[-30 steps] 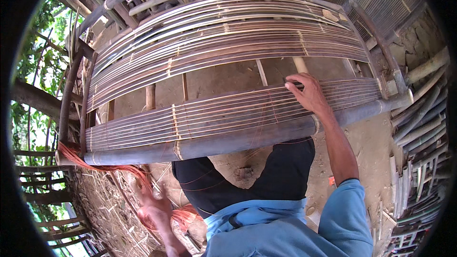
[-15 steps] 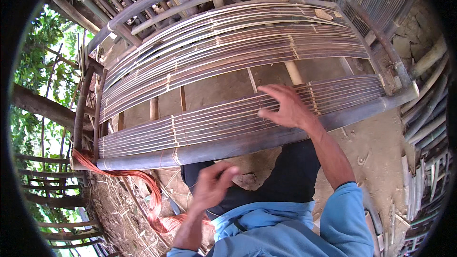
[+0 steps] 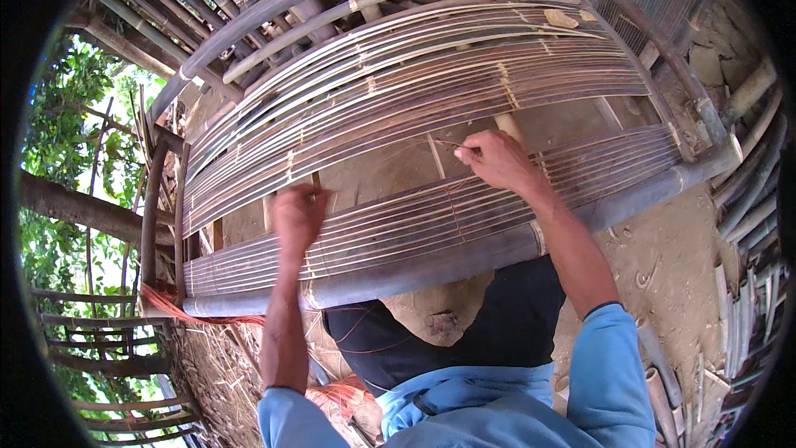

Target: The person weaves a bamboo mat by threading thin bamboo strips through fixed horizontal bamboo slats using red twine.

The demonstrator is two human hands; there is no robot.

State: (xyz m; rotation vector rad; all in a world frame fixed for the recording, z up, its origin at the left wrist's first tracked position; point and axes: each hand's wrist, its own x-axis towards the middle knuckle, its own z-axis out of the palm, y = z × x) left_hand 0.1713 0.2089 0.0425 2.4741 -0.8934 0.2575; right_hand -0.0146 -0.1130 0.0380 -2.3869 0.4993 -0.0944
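A frame of thin split bamboo slats (image 3: 398, 91) lies in front of me, laid across thick bamboo poles (image 3: 431, 270). My right hand (image 3: 496, 162) is over the near band of slats, its fingers pinched on a thin strand at the band's far edge. My left hand (image 3: 297, 211) is raised over the left part of the same band, fingers curled; I cannot see whether it holds anything. A thin orange cord (image 3: 452, 207) runs across the slats between the two hands.
A bundle of orange cord (image 3: 170, 309) hangs at the frame's left end and lies by my knees. Bamboo poles and rails (image 3: 249, 8) stand behind the frame. Cut bamboo pieces (image 3: 746, 299) are piled on the right. Bare earth lies below.
My left hand has come up from the orange cord near my knees to the slats. My right hand has moved left along the near band and pinched a strand.
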